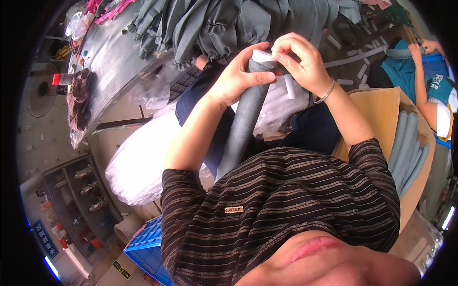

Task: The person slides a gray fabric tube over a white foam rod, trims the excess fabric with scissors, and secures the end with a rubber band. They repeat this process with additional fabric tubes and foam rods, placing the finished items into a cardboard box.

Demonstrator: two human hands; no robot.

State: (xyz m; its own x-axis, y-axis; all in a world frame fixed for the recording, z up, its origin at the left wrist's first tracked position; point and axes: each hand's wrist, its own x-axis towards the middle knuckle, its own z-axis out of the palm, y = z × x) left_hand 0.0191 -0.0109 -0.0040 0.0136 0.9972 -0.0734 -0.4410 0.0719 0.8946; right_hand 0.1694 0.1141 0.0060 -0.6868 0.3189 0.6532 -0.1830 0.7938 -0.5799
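Note:
A long grey fabric-covered tube point(244, 121) slants up from my lap, with a white foam-like end point(262, 56) showing at its top. My left hand point(234, 78) is wrapped round it just below that end, the thumb across the front. At the rim, my right hand point(303, 61) is closed in a pinch, thumb against forefinger, on the fabric edge beside the white end. How much cloth lies between those fingers is hidden. Ahead of both hands lies a heap of grey fabric sleeves point(210, 31) on the table point(107, 62).
White foam rods point(345, 82) lie scattered at the far right. A cardboard box point(374, 112) with several grey tubes point(404, 143) stands at my right. Beyond it, a co-worker in teal point(398, 71) handles a grey tube. White plastic sacks point(138, 159) and a blue crate point(150, 252) are at my left.

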